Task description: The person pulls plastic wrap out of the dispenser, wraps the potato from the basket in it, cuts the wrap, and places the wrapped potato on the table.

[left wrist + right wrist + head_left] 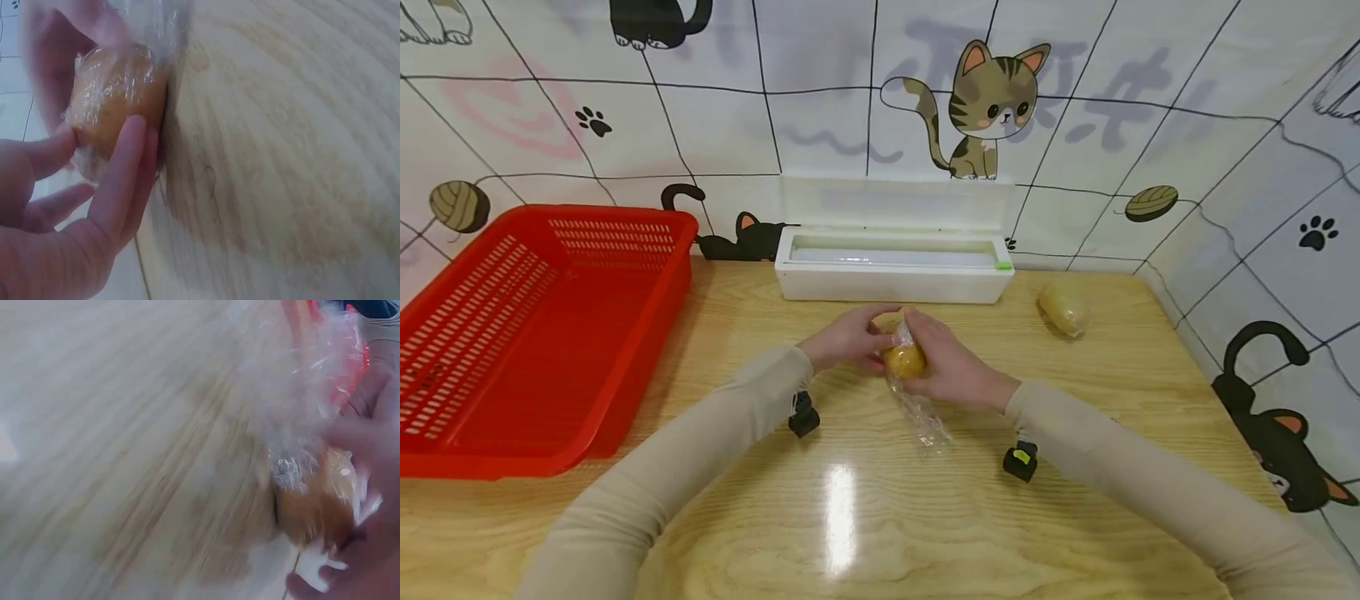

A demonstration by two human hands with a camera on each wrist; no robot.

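Note:
Between my hands is a rounded yellow-orange food item (906, 361) wrapped in clear cling film (925, 421), close to the tabletop. My left hand (850, 340) pinches its side between thumb and fingers, clearest in the left wrist view. From the other side, my right hand (955, 362) grips the same item, its thumb and fingers round the wrapped surface. A loose tail of film trails toward the front of the table. In the right wrist view the film (294, 394) is blurred, and the right hand partly hides the item (315, 512).
A long white box (895, 283) with its lid raised stands at the back, a green tab at its right end. Another film-wrapped yellow item (1063, 308) lies at back right. A red plastic basket (598, 417) occupies the left. Patterned walls border the wooden table (760, 533).

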